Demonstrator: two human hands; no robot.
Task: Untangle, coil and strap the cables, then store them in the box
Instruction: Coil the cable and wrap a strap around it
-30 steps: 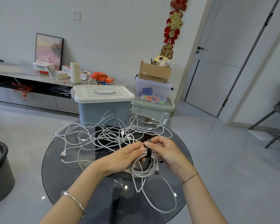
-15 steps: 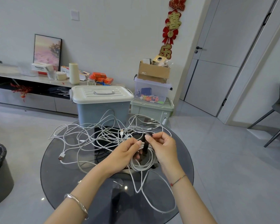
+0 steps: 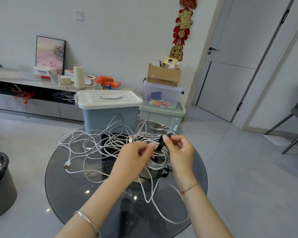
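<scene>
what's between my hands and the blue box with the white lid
Head view: a loose tangle of white cables on the glass table fills it, from the box to the left hand and right hand.

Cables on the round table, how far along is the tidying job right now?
Done: one white coil is wound. In hand: the left hand holds it while the right hand pinches the black strap over it. Left: the loose tangle on the table, and the box, lid on.

Both forearms are stretched forward; the strap [image 3: 160,144] is pinched in the right hand [image 3: 181,152], the cable coil [image 3: 159,163] in the left hand [image 3: 134,158].
</scene>
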